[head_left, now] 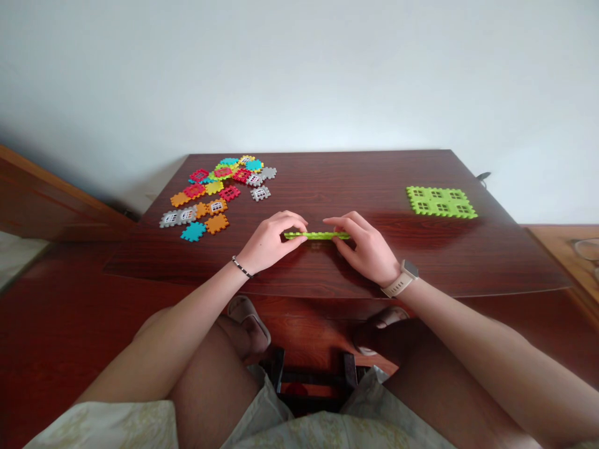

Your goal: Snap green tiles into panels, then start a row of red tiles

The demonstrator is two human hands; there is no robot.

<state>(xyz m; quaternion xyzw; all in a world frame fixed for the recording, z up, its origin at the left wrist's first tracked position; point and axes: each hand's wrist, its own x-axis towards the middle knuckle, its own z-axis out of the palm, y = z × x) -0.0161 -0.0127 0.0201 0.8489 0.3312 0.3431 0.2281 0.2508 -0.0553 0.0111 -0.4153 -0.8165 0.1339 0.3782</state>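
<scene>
on the wood table [355, 181], left hand [269, 242] and right hand [365, 248] curled, gripping a lime-green plastic strip [317, 236] at 2 ends

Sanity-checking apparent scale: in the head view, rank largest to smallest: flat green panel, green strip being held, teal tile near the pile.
1 (tie). Lime-green waffle panel and lime-green strip: about equally long; the strip shows edge-on, so I can't rank them.
2. Teal tile: clearly smallest.

Pale wall [299, 75] — behind a glossy wooden table [355, 178].
</scene>
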